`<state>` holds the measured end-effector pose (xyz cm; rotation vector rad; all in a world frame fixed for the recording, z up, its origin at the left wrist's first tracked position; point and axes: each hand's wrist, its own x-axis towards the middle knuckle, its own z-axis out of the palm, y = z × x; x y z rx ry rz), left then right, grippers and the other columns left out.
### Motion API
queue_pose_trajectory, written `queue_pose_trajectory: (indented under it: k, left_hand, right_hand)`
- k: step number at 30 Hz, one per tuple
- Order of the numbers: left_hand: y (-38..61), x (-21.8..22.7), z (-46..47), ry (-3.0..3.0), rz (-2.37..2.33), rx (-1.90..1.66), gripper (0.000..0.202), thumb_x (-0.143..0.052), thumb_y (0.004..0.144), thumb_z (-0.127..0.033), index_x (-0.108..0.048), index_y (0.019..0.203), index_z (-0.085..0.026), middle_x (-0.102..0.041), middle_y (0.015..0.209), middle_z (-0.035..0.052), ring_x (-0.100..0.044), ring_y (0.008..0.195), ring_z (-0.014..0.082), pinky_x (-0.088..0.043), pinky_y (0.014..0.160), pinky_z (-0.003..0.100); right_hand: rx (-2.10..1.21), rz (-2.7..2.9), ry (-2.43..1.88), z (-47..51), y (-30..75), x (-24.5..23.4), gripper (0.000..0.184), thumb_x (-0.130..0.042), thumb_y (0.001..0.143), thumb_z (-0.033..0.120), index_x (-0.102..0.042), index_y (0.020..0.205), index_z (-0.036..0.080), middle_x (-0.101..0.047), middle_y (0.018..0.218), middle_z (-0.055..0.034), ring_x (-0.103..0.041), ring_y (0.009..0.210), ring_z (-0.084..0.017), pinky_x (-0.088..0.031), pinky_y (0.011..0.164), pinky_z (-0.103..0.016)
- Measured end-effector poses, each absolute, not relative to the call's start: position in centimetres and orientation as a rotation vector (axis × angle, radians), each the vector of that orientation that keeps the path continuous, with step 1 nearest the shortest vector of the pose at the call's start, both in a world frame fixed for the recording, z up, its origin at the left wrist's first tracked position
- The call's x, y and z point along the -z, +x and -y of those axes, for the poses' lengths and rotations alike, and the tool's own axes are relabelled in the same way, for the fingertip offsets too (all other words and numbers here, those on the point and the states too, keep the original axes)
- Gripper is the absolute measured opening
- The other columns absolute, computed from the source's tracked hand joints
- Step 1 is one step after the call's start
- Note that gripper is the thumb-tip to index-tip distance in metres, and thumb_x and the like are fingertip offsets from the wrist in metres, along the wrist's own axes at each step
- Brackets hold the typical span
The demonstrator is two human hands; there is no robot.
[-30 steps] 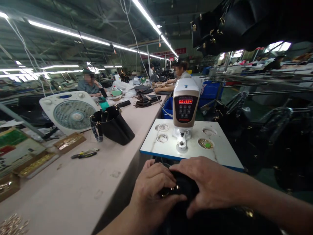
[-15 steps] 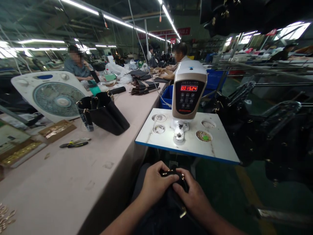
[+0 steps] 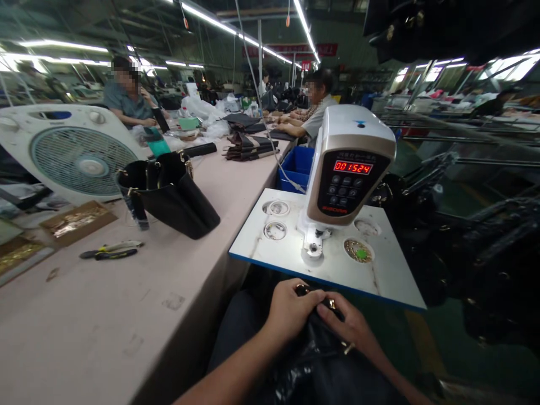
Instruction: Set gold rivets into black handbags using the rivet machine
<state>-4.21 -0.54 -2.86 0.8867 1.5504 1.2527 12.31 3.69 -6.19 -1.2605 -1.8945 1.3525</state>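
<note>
Your left hand (image 3: 291, 309) and right hand (image 3: 349, 322) pinch what seems a black bag (image 3: 321, 337), near side of the machine (image 3: 352, 169).

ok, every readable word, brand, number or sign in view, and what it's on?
"001524": red display on the machine.
Red lettering below its buttons: too blurred.
Lettering above the display, button labels: too small.
Red banner, small red sign at back: too blurred.
</note>
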Motion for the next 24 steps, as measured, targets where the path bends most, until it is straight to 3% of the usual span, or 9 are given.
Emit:
queue_pose_trajectory:
  k: [8,13,19,24]
  left_hand:
    - [-4.9,1.7,-5.3,0.701,-1.430,-1.169,0.039,-0.078,0.065,-0.050,-0.058,0.064,-0.016,-0.049,0.060,-0.0021,-0.041,0.057,0.0121,-0.030,0.056,0.028]
    - [-7.2,2.0,-7.2,0.859,-1.506,-1.074,0.045,-0.069,0.077,-0.059,-0.055,0.066,-0.018,-0.044,0.061,-0.0036,-0.040,0.061,0.0132,-0.027,0.057,0.029]
    - [-7.9,3.4,-7.9,1.038,-1.678,-1.132,0.038,-0.055,0.090,-0.051,-0.052,0.070,-0.020,-0.050,0.067,-0.0029,-0.047,0.071,0.0161,-0.031,0.065,0.030]
    - [-7.8,4.3,-9.1,0.963,-1.608,-1.142,0.037,-0.049,0.090,-0.046,-0.044,0.064,-0.021,-0.046,0.065,-0.0026,-0.045,0.068,0.0165,-0.028,0.063,0.032]
  right_hand:
    - [-1.316,2.025,-1.438,-9.6,12.0,2.0,0.052,-0.057,0.084,0.071,-0.070,0.098,0.024,-0.075,0.090,-0.0031,-0.069,0.093,-0.029,-0.051,0.083,-0.038]
    - [-1.358,2.053,-1.476,-12.5,10.5,0.9,0.047,-0.055,0.086,0.068,-0.070,0.098,0.025,-0.074,0.089,-0.0015,-0.069,0.092,-0.028,-0.050,0.080,-0.036]
    - [-1.226,2.217,-1.513,-15.3,9.8,0.7,0.043,-0.054,0.088,0.064,-0.071,0.100,0.026,-0.073,0.091,-0.0010,-0.067,0.092,-0.027,-0.047,0.082,-0.036]
    - [-1.210,2.314,-1.544,-16.9,9.4,1.2,0.044,-0.052,0.089,0.064,-0.073,0.094,0.025,-0.071,0.083,-0.0016,-0.067,0.086,-0.026,-0.047,0.080,-0.036]
